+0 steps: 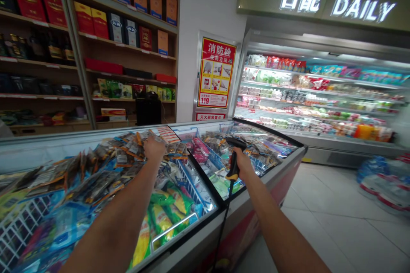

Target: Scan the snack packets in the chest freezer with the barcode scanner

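Note:
My right hand [242, 164] is wrapped round the grip of a black and yellow barcode scanner [235, 164], above the front rim of a chest freezer [205, 228]. Its dark cable hangs down the freezer's front. Farther in on the left, my left hand [155, 148] reaches over a heap of flat dark packets with orange edges [126, 151]. Its fingers look curled among the packets at the back, and what they hold, if anything, is hidden. Beside it lies a sheet of price labels [168, 134]. Green and yellow corn packs [163, 217] lie in front of my left forearm.
A white wire basket [24, 226] stands inside the freezer on the left, and a blue one [192, 181] near the divider. Wooden shelves [128, 49] hold boxes behind. A lit refrigerated display [320, 89] is at back right. Wrapped bottle packs [384, 183] sit on the tiled floor.

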Available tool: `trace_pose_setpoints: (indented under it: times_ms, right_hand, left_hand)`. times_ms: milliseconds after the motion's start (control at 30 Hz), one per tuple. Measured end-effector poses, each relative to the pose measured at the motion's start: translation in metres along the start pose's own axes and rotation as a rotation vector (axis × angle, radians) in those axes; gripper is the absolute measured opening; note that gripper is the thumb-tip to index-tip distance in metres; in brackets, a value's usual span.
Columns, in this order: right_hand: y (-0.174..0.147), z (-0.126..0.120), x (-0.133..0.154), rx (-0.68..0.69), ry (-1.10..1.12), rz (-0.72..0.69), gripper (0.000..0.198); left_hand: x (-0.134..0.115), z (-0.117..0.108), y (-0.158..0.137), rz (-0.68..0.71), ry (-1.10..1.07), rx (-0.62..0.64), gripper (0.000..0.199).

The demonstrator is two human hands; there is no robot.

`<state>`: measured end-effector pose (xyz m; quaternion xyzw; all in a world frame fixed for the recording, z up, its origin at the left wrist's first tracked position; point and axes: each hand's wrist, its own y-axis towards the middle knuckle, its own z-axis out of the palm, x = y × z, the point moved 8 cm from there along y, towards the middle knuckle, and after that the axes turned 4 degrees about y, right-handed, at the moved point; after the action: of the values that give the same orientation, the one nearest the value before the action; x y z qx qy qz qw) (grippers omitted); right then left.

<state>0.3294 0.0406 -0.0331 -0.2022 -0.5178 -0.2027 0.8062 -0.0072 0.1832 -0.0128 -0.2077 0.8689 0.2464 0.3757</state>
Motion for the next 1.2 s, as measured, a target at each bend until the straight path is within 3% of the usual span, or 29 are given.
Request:
trace_pose_setpoints:
  times_ms: [133, 200, 300, 433, 533, 633, 733, 867, 1067, 1200]
  right_hand:
    - [0.006, -0.023, 0.009, -0.040, 0.009, -0.018, 0.018]
    - [0.008, -0.035, 0.013, -0.057, 0.011, -0.025, 0.018]
    - [0.011, -0.052, 0.017, -0.093, 0.018, -0.031, 0.018]
    - [0.014, -0.065, 0.016, -0.103, 0.025, -0.017, 0.019]
    - [0.015, -0.068, 0.013, -0.079, 0.037, -0.021, 0.018]
    - [0.015, -0.069, 0.010, -0.086, 0.038, -0.022, 0.019]
    - [0.013, -0.064, 0.009, -0.074, 0.046, -0.013, 0.020]
    - [0.005, -0.049, 0.009, -0.036, 0.040, 0.004, 0.018]
    - [-0.012, -0.015, 0.006, 0.071, 0.061, 0.060, 0.021]
    - [-0.022, 0.004, 0.004, 0.154, 0.072, 0.087, 0.020]
  left_hand:
    - [-0.025, -0.013, -0.018, 0.151, 0.074, -0.223, 0.040]
    - [-0.050, -0.005, -0.035, 0.291, 0.063, -0.233, 0.043]
    - [-0.086, 0.031, -0.068, 0.417, 0.028, -0.032, 0.044]
    - [-0.119, 0.103, -0.131, 0.513, -0.049, 0.361, 0.044]
    - [-0.128, 0.147, -0.178, 0.575, -0.090, 0.586, 0.049]
    - [-0.125, 0.169, -0.201, 0.579, -0.048, 0.671, 0.044]
    - [-0.119, 0.174, -0.198, 0.526, -0.020, 0.680, 0.037]
    - [-0.108, 0.175, -0.178, 0.364, -0.164, 0.742, 0.024]
    - [-0.086, 0.163, -0.143, 0.049, -0.522, 0.631, 0.017]
    - [-0.082, 0.158, -0.134, -0.029, -0.616, 0.606, 0.011]
